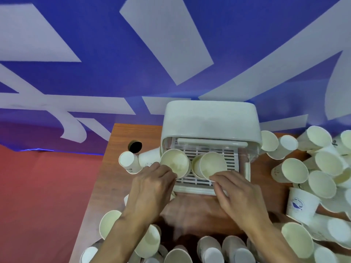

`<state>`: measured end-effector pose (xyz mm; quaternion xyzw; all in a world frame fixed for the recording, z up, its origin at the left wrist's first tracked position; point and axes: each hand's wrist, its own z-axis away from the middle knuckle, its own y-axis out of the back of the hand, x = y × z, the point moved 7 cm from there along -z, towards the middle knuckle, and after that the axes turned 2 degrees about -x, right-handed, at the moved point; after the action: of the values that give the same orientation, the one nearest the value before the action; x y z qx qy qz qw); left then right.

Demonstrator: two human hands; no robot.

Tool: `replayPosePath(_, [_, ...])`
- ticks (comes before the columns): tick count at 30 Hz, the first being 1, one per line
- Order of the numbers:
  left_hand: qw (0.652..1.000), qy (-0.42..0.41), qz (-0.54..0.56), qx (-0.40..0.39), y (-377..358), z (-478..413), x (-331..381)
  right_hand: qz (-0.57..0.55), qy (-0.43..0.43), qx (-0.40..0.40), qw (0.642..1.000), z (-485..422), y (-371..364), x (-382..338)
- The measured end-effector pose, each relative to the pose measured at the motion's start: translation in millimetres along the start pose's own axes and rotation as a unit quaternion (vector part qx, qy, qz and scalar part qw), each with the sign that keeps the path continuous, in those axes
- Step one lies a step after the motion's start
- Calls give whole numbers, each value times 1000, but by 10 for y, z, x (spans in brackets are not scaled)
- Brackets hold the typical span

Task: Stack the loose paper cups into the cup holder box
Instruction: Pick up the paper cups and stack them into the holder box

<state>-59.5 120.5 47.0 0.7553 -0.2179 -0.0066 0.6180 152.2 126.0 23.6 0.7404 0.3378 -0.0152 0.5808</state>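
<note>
Loading the cup holder box [209, 118].
Pinching left cup [175, 164] in left hand [152, 184], right cup [212, 165] in right hand [238, 192], at 9 and 3 o'clock; nesting probably next.

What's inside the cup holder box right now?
On its slatted tray: a left cup held by the left hand and a nested pair held by the right hand. The raised lid hides the box's back.
</note>
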Motion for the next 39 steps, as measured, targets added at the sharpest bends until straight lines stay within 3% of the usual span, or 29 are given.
replayPosePath(16, [991, 31, -3, -133, -657, -46, -229, 25, -63, -93, 993, -159, -418, 43])
replayPosePath(21, [996, 39, 33, -69, -339, 34, -229, 34, -47, -55, 997, -188, -295, -152])
replayPosePath(25, [996, 65, -5, -57, 45, 242, -548, -6, -4, -32, 999, -214, -258, -599])
replayPosePath(29, [986, 126, -52, -94, 267, 583, -1047, -28, 44, -98, 994, -263, -531, -1108])
replayPosePath(34, [965, 197, -66, -161, 281, 1214, -1387, -18, 92, -235, 968, -189, -1118, -1624])
replayPosePath(39, [973, 162, -11, -165, 398, 1751, -1335, -19, 156, -313, 937, -37, -1431, -2006])
